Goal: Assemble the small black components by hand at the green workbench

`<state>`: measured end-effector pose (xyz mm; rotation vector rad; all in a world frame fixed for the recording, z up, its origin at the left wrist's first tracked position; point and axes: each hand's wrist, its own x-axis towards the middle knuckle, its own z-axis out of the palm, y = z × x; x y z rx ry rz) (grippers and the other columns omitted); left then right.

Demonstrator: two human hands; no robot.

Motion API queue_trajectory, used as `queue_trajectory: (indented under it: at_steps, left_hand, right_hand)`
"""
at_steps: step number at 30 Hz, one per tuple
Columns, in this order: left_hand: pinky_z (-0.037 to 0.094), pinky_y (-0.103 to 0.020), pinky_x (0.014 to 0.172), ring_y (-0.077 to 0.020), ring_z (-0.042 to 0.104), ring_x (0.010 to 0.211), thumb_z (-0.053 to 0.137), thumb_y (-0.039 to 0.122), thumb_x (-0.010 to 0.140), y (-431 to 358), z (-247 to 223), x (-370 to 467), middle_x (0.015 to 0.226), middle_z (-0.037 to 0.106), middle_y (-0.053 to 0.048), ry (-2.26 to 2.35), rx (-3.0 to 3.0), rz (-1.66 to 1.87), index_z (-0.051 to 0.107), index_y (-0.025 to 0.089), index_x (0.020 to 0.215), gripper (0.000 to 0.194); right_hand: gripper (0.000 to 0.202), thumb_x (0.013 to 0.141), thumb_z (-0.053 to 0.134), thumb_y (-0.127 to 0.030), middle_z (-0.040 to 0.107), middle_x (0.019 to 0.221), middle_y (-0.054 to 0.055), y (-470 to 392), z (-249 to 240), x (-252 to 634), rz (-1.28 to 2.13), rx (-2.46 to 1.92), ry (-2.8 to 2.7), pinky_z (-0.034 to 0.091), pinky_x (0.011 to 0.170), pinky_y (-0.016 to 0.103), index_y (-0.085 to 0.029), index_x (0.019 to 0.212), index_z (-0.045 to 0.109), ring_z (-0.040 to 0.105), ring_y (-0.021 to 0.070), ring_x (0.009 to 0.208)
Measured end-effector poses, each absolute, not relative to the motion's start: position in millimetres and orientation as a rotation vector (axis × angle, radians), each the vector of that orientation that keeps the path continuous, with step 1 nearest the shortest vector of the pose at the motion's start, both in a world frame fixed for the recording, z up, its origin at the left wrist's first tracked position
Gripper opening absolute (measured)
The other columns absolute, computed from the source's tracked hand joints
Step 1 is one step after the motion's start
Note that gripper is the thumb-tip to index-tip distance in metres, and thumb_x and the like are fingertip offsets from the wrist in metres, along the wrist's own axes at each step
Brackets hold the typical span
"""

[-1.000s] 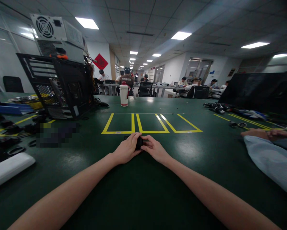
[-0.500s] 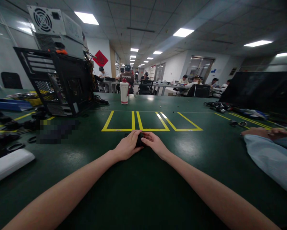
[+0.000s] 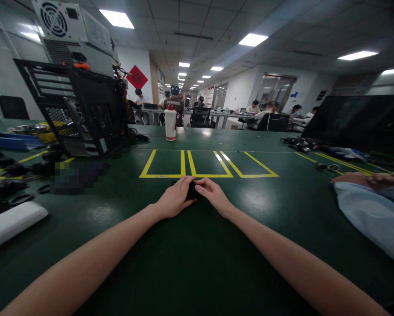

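Observation:
A small black object [image 3: 192, 191] sits between my two hands at the middle of the green table [image 3: 197, 254]; its kind is too dark and covered to make out. My left hand [image 3: 175, 198] is closed round its left side, with fingers over the top and the thumb low at the near side. From the right, my right hand [image 3: 214, 195] pinches the same object with bent fingers and thumb. Just beyond the hands, yellow tape outlines [image 3: 203, 176] mark the table.
A white cup [image 3: 171, 125] with a red top stands farther back. To the left are an open black computer case [image 3: 84, 109] with power supplies on it, loose dark parts and a white bar [image 3: 15, 224]. A co-worker's sleeve [image 3: 371, 210] rests at right, near cables [image 3: 298, 144].
The view has tipped slightly, so the background sits a little higher. Both hands stay on the black object, with only a very small shift of the right fingers.

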<state>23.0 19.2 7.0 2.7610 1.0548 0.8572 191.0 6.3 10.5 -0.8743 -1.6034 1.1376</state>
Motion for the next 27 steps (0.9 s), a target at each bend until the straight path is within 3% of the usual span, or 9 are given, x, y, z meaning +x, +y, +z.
queue_trajectory:
  at_steps: [7, 14, 19, 27]
  left_hand:
    - [0.043, -0.041, 0.082, -0.0237, 0.044, 0.106, 0.053, 0.030, 0.076, 18.9, 6.9, 23.1, 0.121, 0.035, -0.011, 1.047, 2.762, 0.854, 0.017, 0.020, 0.123, 0.061]
    - [0.044, -0.041, 0.082, -0.0241, 0.044, 0.106, 0.052, 0.030, 0.076, 20.3, 5.2, 22.7, 0.121, 0.034, -0.011, 1.039, 2.752, 0.863, 0.017, 0.021, 0.123, 0.060]
    - [0.044, -0.040, 0.081, -0.0244, 0.045, 0.105, 0.053, 0.031, 0.075, 20.1, 5.9, 23.1, 0.122, 0.035, -0.011, 1.058, 2.756, 0.860, 0.017, 0.021, 0.123, 0.061]
    - [0.045, -0.040, 0.079, -0.0239, 0.046, 0.104, 0.053, 0.031, 0.076, 19.2, 6.2, 22.7, 0.121, 0.035, -0.010, 1.062, 2.743, 0.854, 0.017, 0.022, 0.123, 0.060]
  right_hand:
    - [0.026, 0.071, 0.056, -0.032, 0.055, 0.095, 0.003, 16.4, 3.4, 189.9, 1.131, -0.970, -1.573, 0.042, 0.083, 0.033, -0.019, 0.092, 0.052, 0.053, 0.0149, 0.090]
    - [0.029, 0.066, 0.061, -0.024, 0.051, 0.096, 0.000, 10.8, 2.0, 193.0, 1.209, -0.812, -1.646, 0.045, 0.079, 0.031, -0.022, 0.092, 0.048, 0.054, 0.0145, 0.090]
    - [0.019, 0.072, 0.055, -0.030, 0.053, 0.091, 0.000, 10.2, 5.1, 189.9, 1.114, -0.864, -1.605, 0.043, 0.081, 0.030, -0.021, 0.088, 0.051, 0.054, 0.0130, 0.087]
    - [0.027, 0.071, 0.055, -0.033, 0.055, 0.097, 0.003, 16.4, 2.3, 191.6, 1.175, -0.953, -1.625, 0.041, 0.085, 0.035, -0.019, 0.094, 0.051, 0.053, 0.0157, 0.091]
